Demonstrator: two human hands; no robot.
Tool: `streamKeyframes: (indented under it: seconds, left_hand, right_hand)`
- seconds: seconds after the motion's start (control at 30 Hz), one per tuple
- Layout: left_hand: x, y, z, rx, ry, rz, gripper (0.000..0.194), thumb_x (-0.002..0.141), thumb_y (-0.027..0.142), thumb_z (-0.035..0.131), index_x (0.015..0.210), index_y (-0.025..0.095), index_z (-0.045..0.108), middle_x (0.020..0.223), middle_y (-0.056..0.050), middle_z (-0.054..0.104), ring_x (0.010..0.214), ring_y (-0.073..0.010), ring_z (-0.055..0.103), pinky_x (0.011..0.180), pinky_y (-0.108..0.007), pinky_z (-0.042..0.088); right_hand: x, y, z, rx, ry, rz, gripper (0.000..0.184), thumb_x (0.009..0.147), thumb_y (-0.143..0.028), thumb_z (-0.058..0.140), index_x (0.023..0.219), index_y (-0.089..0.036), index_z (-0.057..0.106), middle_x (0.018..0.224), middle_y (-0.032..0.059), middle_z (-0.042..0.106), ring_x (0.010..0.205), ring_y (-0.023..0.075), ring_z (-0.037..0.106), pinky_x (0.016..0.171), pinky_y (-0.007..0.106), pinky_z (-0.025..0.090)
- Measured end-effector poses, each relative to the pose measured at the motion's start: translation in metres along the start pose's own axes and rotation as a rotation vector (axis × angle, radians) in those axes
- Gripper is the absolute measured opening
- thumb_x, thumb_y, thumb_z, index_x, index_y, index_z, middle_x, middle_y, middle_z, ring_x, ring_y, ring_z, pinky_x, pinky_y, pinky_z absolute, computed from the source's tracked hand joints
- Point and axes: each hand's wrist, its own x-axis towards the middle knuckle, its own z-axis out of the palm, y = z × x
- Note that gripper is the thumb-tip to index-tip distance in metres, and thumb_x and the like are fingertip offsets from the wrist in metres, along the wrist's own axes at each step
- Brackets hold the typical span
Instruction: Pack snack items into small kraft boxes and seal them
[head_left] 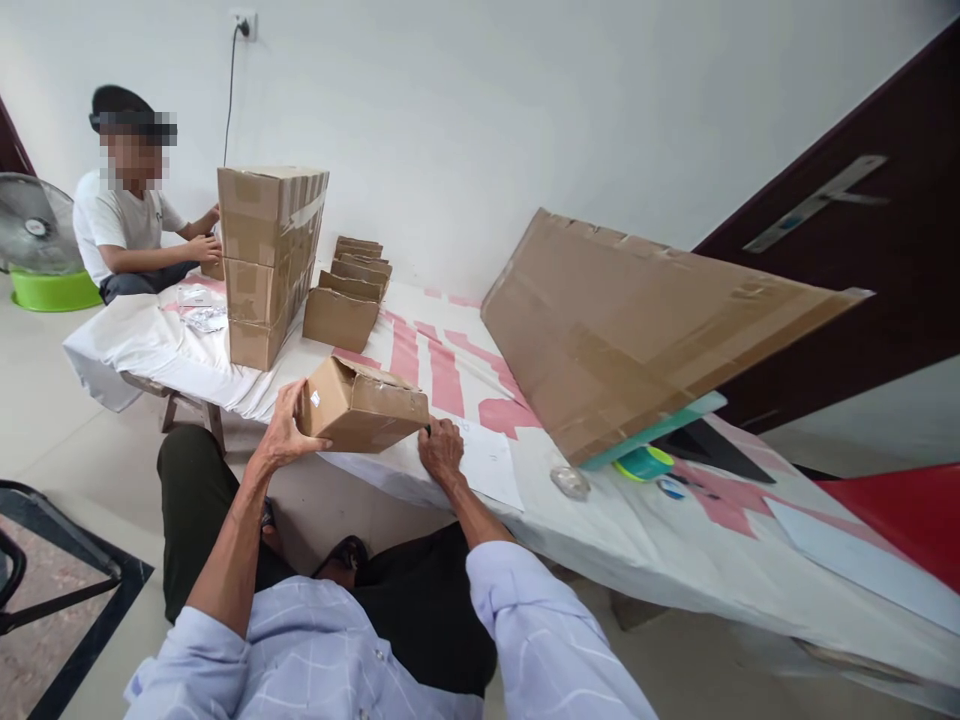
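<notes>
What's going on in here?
A person's left hand grips a small cardboard box at the near edge of a cloth-covered table. The right hand is at the box's right end; what it holds, if anything, is hard to make out. A stack of taped boxes stands farther back, beside a row of other cardboard pieces. A co-worker sits to the left.

head view | worn on head | faces forward and down | held box (367,415) near, wall (480,120) farther
</notes>
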Motion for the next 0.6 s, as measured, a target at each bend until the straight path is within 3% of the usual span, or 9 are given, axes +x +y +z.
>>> streamKeyframes:
  seconds: [0.23, 0.3, 0.4, 0.47, 0.6]
  left_hand:
    - [-0.007, 0.004, 0.001, 0.032, 0.052, 0.002, 0.124, 0.057, 0.046, 0.098, 0.162, 0.024, 0.035, 0.158, -0.018, 0.038, 0.149, -0.043, 0.038, 0.117, -0.055, 0.043]
    - [-0.009, 0.006, -0.002, 0.062, 0.071, 0.003, 0.124, 0.056, 0.046, 0.098, 0.161, 0.024, 0.036, 0.157, -0.018, 0.039, 0.148, -0.0435, 0.039, 0.117, -0.056, 0.043]
    - [-0.01, 0.012, -0.006, 0.125, 0.102, 0.023, 0.124, 0.055, 0.045, 0.098, 0.161, 0.022, 0.038, 0.153, -0.018, 0.042, 0.147, -0.0438, 0.039, 0.119, -0.058, 0.041]
    - [-0.009, 0.02, -0.005, 0.175, 0.123, 0.042, 0.124, 0.054, 0.044, 0.099, 0.16, 0.02, 0.038, 0.151, -0.018, 0.043, 0.146, -0.0438, 0.038, 0.122, -0.058, 0.036]
    - [-0.008, 0.038, 0.005, 0.288, 0.176, 0.064, 0.126, 0.053, 0.043, 0.1, 0.16, 0.022, 0.037, 0.147, -0.017, 0.045, 0.142, -0.0437, 0.041, 0.122, -0.061, 0.034]
  right_hand:
    - [0.0, -0.005, -0.011, 0.054, 0.056, -0.007, 0.041, 0.099, -0.019, 0.046, 0.133, -0.012, 0.068, 0.12, 0.0171, 0.066, 0.114, 0.0289, 0.054, 0.096, 0.038, 0.042]
    - [0.006, -0.013, -0.024, 0.094, 0.111, 0.012, 0.042, 0.1, -0.019, 0.042, 0.132, -0.01, 0.069, 0.12, 0.0187, 0.066, 0.116, 0.0307, 0.055, 0.099, 0.041, 0.044]
    - [0.009, -0.04, -0.063, 0.275, 0.345, -0.027, 0.044, 0.103, -0.022, 0.035, 0.128, -0.01, 0.07, 0.12, 0.0205, 0.066, 0.117, 0.0327, 0.056, 0.102, 0.046, 0.046]
    - [0.002, -0.068, -0.098, 0.403, 0.509, -0.217, 0.042, 0.106, -0.026, 0.035, 0.126, -0.013, 0.07, 0.12, 0.0193, 0.066, 0.117, 0.0317, 0.057, 0.104, 0.047, 0.046]
    - [-0.032, -0.129, -0.161, 0.38, 0.564, -0.713, 0.029, 0.106, -0.027, 0.048, 0.118, -0.02, 0.073, 0.116, 0.0124, 0.067, 0.113, 0.0287, 0.058, 0.105, 0.048, 0.044]
